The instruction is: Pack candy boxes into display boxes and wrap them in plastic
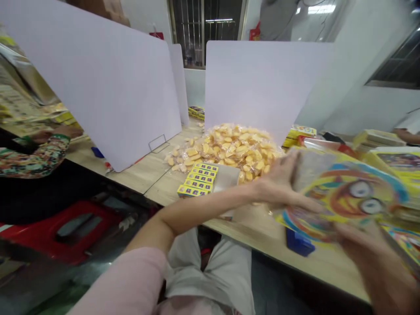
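Fingers of our left hand [275, 186] are clamped on the left end of the printed cardboard [351, 190], thumb across its face; our right hand [365, 249] meets its lower edge, too blurred to tell whether it grips. We have the cardboard to the right of our left fingers, above the table [256, 232], long axis roughly left to right. It looks yellow, blue-edged, with a big-eyed cartoon. Beyond, left, lie small yellow boxes [198, 179] and wrapped yellow pieces [229, 146].

The sleeve [127, 280] is pink, the trousers [228, 271] pale.
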Tool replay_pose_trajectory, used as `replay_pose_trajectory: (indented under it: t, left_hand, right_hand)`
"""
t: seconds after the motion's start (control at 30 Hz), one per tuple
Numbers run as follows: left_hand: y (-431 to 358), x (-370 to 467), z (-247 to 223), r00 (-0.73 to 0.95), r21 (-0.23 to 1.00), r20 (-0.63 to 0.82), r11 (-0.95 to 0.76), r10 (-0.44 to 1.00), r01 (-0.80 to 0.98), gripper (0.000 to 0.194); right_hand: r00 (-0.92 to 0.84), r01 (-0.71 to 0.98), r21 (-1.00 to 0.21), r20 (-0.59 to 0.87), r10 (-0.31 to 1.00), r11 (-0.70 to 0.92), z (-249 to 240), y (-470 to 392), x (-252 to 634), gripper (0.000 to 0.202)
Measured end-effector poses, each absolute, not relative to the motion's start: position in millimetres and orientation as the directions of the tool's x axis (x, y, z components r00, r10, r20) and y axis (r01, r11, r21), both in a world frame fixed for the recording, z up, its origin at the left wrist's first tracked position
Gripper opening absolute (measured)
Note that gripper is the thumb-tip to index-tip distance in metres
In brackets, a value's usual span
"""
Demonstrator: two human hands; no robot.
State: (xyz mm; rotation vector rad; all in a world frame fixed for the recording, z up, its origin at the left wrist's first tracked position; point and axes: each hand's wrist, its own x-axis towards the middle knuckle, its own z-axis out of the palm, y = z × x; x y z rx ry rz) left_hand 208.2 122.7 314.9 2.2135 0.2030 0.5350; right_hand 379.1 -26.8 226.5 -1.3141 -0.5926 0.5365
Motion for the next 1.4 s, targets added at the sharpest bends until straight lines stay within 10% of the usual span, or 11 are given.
replay_pose_trajectory:
  t: [0.2,1.4]
  left_hand:
    - [191.4,123.3,295.3,0.856,0.747,0.409,-0.655,0.318,-0.113,0.128]
    - [213.3,118.3,210.2,0.957,0.390,0.289,-0.916,0.026,-0.093,0.145]
  right_hand:
    - [0.468,-0.198,-0.935,0.173,0.867,0.293,210.2,52.6,287.1,0.064]
    - [0.487,-0.093,-0.985,0.084,0.869,0.147,85.7,63.9,269.5,0.037]
